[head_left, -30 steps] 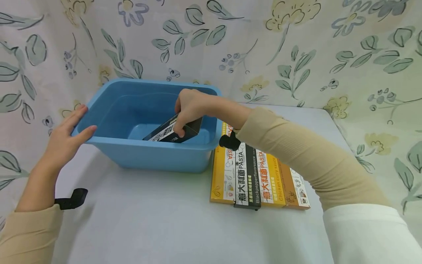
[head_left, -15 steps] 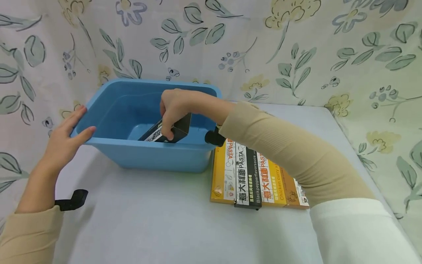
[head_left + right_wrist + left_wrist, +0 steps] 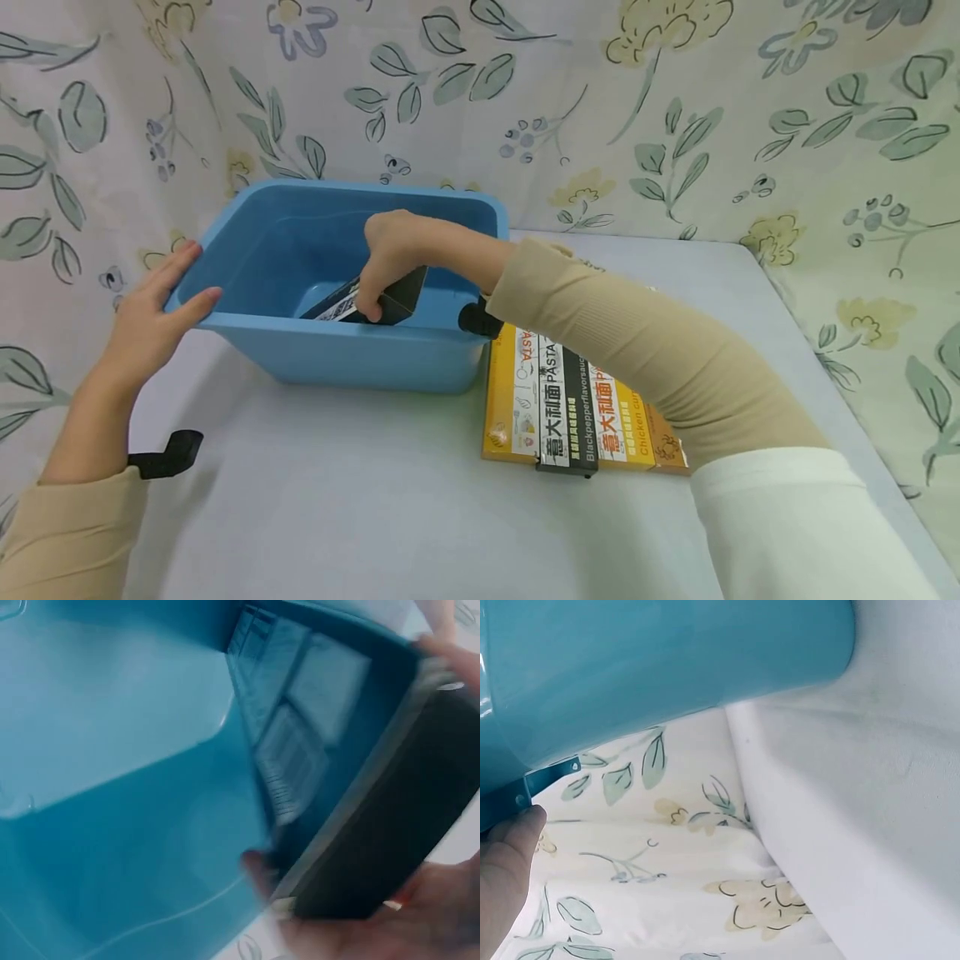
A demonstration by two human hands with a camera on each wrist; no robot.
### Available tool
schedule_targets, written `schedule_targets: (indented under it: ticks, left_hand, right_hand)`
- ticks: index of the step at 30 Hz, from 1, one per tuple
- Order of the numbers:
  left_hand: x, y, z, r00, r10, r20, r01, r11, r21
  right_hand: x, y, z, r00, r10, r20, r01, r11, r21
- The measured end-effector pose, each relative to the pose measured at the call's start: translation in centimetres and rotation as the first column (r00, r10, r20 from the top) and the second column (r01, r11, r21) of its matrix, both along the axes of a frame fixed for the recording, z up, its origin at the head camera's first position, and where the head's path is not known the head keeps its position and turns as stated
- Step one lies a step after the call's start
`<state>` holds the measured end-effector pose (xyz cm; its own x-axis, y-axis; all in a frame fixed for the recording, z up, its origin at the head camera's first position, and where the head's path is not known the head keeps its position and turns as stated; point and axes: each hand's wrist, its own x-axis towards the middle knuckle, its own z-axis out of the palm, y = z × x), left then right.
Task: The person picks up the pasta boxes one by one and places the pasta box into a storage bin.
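A light blue plastic tub [image 3: 330, 354] stands on the table at the back left. Inside it, my right hand [image 3: 390, 250] grips the near end of a black pasta box [image 3: 402, 298], which slants down and left toward the tub floor. In the right wrist view, thumb and fingers hold the box [image 3: 390, 802] by opposite edges, its printed side with a barcode facing the tub. My left hand [image 3: 153, 308] rests on the tub's left front corner, fingers and thumb extended along the rim. The left wrist view shows fingertips [image 3: 525, 829] right at the rim.
Several pasta boxes lie side by side on the white table [image 3: 360, 500], right of the tub: a yellow box [image 3: 501, 417], a black box [image 3: 581, 417] and more yellow and orange ones, partly hidden by my right sleeve [image 3: 637, 350]. A floral curtain [image 3: 562, 100] hangs behind.
My right hand has moved left and slightly lower inside the tub with the black pasta box. The left hand stays on the rim.
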<state>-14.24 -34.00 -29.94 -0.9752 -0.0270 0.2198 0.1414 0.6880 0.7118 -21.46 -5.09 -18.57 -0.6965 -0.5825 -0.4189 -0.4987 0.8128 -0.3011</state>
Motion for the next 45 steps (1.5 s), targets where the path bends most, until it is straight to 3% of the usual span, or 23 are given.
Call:
schedule_targets:
  ticks: [10,17,24,30,39,45]
  left_hand:
    - [-0.2,0.1,0.3,1.0,0.0,-0.014,0.0,1.0,-0.018]
    - [-0.2,0.2,0.3,1.0,0.005,-0.003,-0.005,1.0,-0.005]
    - [0.0,0.2,0.1,1.0,0.01,0.017,-0.01,1.0,0.002]
    - [0.0,0.4,-0.1,1.0,0.015,0.012,-0.015,1.0,0.002]
    - [0.0,0.5,-0.3,1.0,0.015,0.02,-0.015,1.0,-0.003]
    - [-0.1,0.2,-0.1,1.0,0.007,0.006,-0.007,1.0,0.0]
  right_hand:
    - [0.6,0.2,0.6,0.991,-0.073,-0.11,0.081,0.994,0.067]
    - [0.6,0.2,0.7,0.991,-0.067,-0.115,0.073,0.996,0.05]
    - [0.7,0.4,0.2,0.995,-0.057,-0.076,0.062,0.996,0.067]
    - [0.4,0.8,-0.4,0.999,-0.035,-0.03,0.039,0.989,0.146]
    - [-0.4,2.4,-0.7,0.993,0.077,0.089,-0.091,0.981,0.173]
    - [-0.6,3.9,-0.7,0.996,0.042,0.073,-0.053,0.986,0.157]
